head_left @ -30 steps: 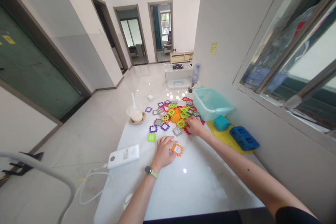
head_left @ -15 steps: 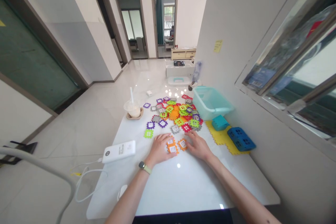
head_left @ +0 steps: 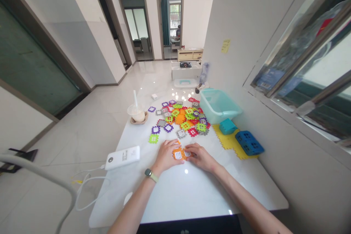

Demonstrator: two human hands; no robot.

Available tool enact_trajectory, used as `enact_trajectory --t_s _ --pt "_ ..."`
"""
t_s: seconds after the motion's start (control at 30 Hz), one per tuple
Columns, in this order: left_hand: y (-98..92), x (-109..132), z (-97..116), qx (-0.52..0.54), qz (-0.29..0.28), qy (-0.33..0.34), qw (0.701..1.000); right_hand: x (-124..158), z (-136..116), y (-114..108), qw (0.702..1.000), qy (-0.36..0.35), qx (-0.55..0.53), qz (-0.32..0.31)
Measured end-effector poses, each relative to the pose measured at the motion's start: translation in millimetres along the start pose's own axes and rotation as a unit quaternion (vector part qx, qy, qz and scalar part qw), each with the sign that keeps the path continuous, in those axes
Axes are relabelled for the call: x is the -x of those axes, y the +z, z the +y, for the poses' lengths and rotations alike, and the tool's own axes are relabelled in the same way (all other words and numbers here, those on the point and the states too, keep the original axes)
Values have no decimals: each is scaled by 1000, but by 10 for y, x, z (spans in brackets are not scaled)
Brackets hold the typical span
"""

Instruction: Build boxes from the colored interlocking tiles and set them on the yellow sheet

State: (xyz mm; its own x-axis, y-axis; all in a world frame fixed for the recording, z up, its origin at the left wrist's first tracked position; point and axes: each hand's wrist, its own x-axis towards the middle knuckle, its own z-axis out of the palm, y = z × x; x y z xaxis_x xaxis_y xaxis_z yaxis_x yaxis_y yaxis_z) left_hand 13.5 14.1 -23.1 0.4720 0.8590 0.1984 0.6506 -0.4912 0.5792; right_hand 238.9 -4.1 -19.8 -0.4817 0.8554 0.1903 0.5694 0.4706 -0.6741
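Note:
My left hand (head_left: 165, 157), with a watch on its wrist, is closed on the left side of the joined orange interlocking tiles (head_left: 178, 155), which have white window-like centres. From the right, my right hand (head_left: 202, 157) grips another orange tile (head_left: 187, 153) between thumb and fingers. That tile's left edge meets the joined pair's lower tile; whether the teeth are locked I cannot tell. Fingers partly cover the upper tile. Just beyond my hands lies a loose pile of tiles (head_left: 181, 117) in orange, green, red, purple and grey.
A mint-green basin (head_left: 222, 111) stands right of the pile. In front of it are a teal block (head_left: 228, 126), a blue box shape (head_left: 249, 143) and yellow joined tiles (head_left: 225, 139). On the left are a drink cup (head_left: 136, 112) and a cabled white power bank (head_left: 122, 157).
My right hand has moved left with its orange tile, bringing it against the joined orange tiles. My left hand stays on the pair. The view has shifted slightly.

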Motion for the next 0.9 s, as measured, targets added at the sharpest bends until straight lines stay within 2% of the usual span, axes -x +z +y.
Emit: enact_trajectory --t_s 0.27,0.5,0.73,0.9 --pt "-13 -4 -40 9 8 12 1000 25 -45 131 998 45 13 50" --pt "-24 48 -33 4 18 27 999 159 -35 224 994 41 12 104" --pt "-18 42 4 -8 58 -3 998 190 -78 253 987 49 9 152" --pt "-22 40 -17 -1 50 6 999 174 17 273 978 61 26 198"
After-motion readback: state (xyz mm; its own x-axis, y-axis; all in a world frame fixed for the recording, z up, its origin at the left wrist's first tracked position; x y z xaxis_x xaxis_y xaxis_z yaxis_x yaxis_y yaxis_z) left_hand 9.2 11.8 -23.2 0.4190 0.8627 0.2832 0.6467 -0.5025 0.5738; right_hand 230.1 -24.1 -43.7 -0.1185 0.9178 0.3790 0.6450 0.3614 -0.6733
